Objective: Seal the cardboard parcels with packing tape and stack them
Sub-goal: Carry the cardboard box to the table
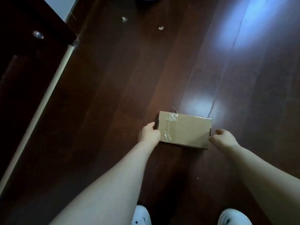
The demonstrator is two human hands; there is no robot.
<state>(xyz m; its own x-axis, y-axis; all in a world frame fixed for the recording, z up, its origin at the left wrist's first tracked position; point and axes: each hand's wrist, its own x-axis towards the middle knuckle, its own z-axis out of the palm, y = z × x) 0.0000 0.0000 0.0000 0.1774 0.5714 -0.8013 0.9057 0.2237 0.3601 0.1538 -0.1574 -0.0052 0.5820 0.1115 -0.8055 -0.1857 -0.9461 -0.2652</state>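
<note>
Head view, parcel (186, 130), left grip (149, 133) grasping its left end; right grip (223, 138) released alongside

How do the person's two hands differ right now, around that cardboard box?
The left hand lies against the taped end of the box, overlapping its near corner. The right hand sits at the untaped end, and only its thumb seems to touch. The right hand's curled fingers show, while the left hand's are hidden. Both hands reach low toward the floor, flanking the one box.
</note>
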